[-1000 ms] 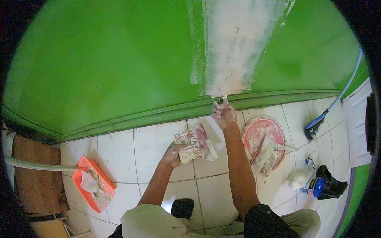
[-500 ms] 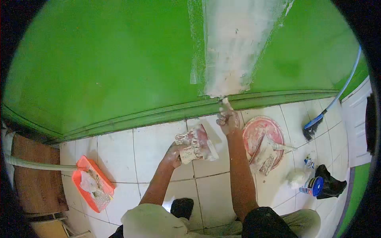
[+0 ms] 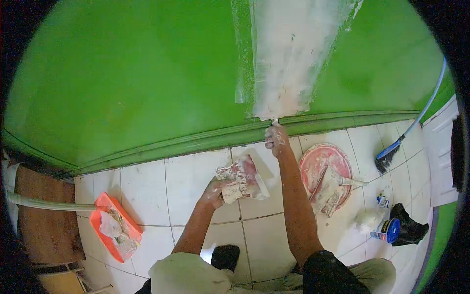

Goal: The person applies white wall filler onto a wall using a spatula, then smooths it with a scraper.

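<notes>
A person crouching on a white-tiled floor (image 3: 191,191) reaches toward a green wall (image 3: 147,73), where a broad strip of white coating (image 3: 286,59) runs down to the green skirting (image 3: 196,138). The right hand (image 3: 277,139) is at the strip's lower end, its fingers curled in narrowly with a pale tip against the skirting's upper edge; whether they grip a small tool cannot be told from this angle. The left hand (image 3: 214,192), nearer and farther left, is closed around the near-left end of a caked, wide-bladed scraper (image 3: 243,179), held tilted over the tiles in the middle of the scene, its broad edge to the right. To the right of the right forearm, a smeared round red tray (image 3: 312,164) sits on the floor, a second coated tool (image 3: 325,193) lying across its near side. Farther right are a blue-handled brush (image 3: 390,151) with dark bristles, a blue-lidded tub (image 3: 392,230) and a crumpled black bag (image 3: 409,228). At left, an orange dustpan (image 3: 125,215) holds debris and crumpled translucent plastic (image 3: 109,225).
</notes>
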Demonstrator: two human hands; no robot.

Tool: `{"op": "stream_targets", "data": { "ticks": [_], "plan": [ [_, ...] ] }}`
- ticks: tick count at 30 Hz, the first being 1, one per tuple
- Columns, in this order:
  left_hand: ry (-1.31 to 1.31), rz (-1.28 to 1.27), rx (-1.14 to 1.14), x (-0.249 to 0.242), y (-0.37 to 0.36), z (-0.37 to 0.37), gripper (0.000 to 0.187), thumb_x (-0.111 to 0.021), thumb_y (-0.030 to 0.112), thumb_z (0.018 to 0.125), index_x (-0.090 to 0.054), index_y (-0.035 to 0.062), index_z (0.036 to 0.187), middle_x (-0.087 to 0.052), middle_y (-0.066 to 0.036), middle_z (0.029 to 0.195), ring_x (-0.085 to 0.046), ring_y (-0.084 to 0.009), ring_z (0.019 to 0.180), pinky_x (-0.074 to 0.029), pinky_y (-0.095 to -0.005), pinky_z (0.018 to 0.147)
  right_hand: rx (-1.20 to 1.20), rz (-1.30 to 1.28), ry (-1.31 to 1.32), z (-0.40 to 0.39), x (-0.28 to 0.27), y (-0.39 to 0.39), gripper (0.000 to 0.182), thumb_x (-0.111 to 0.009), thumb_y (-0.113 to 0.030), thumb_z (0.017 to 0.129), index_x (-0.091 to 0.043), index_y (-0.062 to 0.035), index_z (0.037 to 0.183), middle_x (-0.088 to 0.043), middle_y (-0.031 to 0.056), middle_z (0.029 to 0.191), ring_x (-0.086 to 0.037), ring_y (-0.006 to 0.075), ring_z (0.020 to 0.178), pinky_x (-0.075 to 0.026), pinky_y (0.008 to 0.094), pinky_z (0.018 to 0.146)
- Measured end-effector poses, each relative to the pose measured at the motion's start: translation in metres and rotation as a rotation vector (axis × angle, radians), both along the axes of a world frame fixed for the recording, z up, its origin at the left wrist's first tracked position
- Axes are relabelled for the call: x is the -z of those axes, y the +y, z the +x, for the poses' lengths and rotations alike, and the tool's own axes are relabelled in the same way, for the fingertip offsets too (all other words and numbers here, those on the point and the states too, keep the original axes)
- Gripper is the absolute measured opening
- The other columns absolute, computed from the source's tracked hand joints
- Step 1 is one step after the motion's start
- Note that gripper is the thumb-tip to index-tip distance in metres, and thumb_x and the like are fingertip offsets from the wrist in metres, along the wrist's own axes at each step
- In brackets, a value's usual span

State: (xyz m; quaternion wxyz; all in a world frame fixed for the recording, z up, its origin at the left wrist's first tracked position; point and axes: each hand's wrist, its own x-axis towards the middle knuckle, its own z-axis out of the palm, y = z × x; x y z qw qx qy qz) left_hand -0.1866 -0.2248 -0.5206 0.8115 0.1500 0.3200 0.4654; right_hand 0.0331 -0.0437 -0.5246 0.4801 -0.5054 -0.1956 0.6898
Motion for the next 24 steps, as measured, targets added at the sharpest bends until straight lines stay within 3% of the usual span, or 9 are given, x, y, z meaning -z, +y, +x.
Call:
{"op": "stream_targets", "data": {
  "ticks": [3,5,7,9,11,15,18,20,24],
  "plan": [
    [-0.046,0.013,0.003,-0.001,-0.001,0.0,0.053,-0.063,0.011,0.08,-0.048,0.0009,0.13,-0.06,-0.019,0.12,-0.064,-0.0337,0.102,-0.053,-0.0535,0.087,-0.149,0.177,-0.115,0.001,0.016,0.007,0.027,-0.051,-0.044,0.089,-0.049,-0.0183,0.08,-0.047,-0.0028,0.064,-0.039,0.0093,0.047,-0.028,0.0245,0.038],
    [-0.044,0.008,0.014,-0.001,-0.001,-0.002,0.054,-0.064,0.012,0.08,-0.047,0.0007,0.13,-0.06,-0.019,0.12,-0.064,-0.0338,0.102,-0.053,-0.054,0.087,-0.004,0.141,-0.027,-0.004,0.009,0.002,0.021,-0.051,-0.027,0.091,-0.047,-0.0186,0.072,-0.044,-0.0027,0.057,-0.037,0.0094,0.042,-0.025,0.0233,0.033],
    [-0.044,0.003,0.025,-0.004,0.0,-0.001,0.055,-0.064,0.012,0.08,-0.047,0.0006,0.13,-0.059,-0.019,0.121,-0.063,-0.0338,0.102,-0.053,-0.0545,0.087,0.002,0.115,-0.102,0.0,0.002,-0.006,0.019,-0.052,-0.026,0.09,-0.048,-0.0193,0.073,-0.043,-0.0032,0.057,-0.037,0.009,0.041,-0.026,0.0233,0.033],
    [-0.041,-0.028,0.009,-0.009,-0.001,0.001,0.045,-0.06,0.008,0.083,-0.049,-0.0032,0.125,-0.063,-0.019,0.111,-0.066,-0.0321,0.097,-0.057,-0.0465,0.082,0.005,0.094,-0.172,0.004,0.003,-0.011,0.016,-0.053,-0.024,0.089,-0.048,-0.02,0.074,-0.043,-0.0037,0.057,-0.036,0.0087,0.041,-0.026,0.0233,0.033],
    [-0.044,-0.017,-0.004,-0.013,-0.001,0.003,0.044,-0.059,0.008,0.083,-0.049,-0.0031,0.125,-0.063,-0.019,0.112,-0.066,-0.0316,0.096,-0.057,-0.0461,0.082,0.01,0.117,0.082,0.016,0.01,-0.014,0.013,-0.055,-0.021,0.088,-0.05,-0.0201,0.076,-0.041,-0.006,0.057,-0.037,0.0067,0.041,-0.027,0.0231,0.034],
    [-0.046,0.053,0.035,0.0,0.0,-0.001,0.061,-0.067,0.016,0.081,-0.042,0.0008,0.134,-0.057,-0.021,0.123,-0.061,-0.0345,0.107,-0.053,-0.0495,0.09,0.057,0.091,0.124,0.008,-0.011,-0.011,0.013,-0.058,-0.022,0.089,-0.05,-0.0195,0.078,-0.039,-0.0083,0.056,-0.036,0.005,0.041,-0.028,0.0224,0.034],
    [-0.078,0.041,0.043,0.005,0.001,-0.002,0.062,-0.066,0.017,0.082,-0.04,0.0013,0.136,-0.056,-0.02,0.125,-0.06,-0.035,0.109,-0.052,-0.0504,0.091,0.048,0.135,0.275,0.01,-0.022,-0.01,0.016,-0.061,-0.028,0.089,-0.05,-0.018,0.081,-0.04,-0.0084,0.058,-0.035,0.0049,0.042,-0.029,0.0228,0.035],
    [-0.062,0.036,0.046,0.005,0.001,-0.001,0.062,-0.067,0.018,0.081,-0.04,0.0016,0.136,-0.056,-0.02,0.126,-0.06,-0.0351,0.109,-0.052,-0.0504,0.091,-0.073,0.122,0.301,0.015,-0.03,-0.012,0.011,-0.06,-0.02,0.087,-0.051,-0.0157,0.087,-0.041,-0.0067,0.062,-0.035,0.0056,0.043,-0.031,0.023,0.036],
    [-0.059,0.045,0.052,-0.001,0.0,0.0,0.061,-0.066,0.018,0.081,-0.042,0.002,0.135,-0.056,-0.019,0.126,-0.061,-0.0354,0.108,-0.052,-0.0503,0.091,0.001,0.175,0.302,0.017,-0.025,-0.016,0.011,-0.056,-0.01,0.083,-0.052,-0.0144,0.092,-0.041,-0.0056,0.064,-0.035,0.0063,0.044,-0.032,0.0227,0.037]
  ]
}}
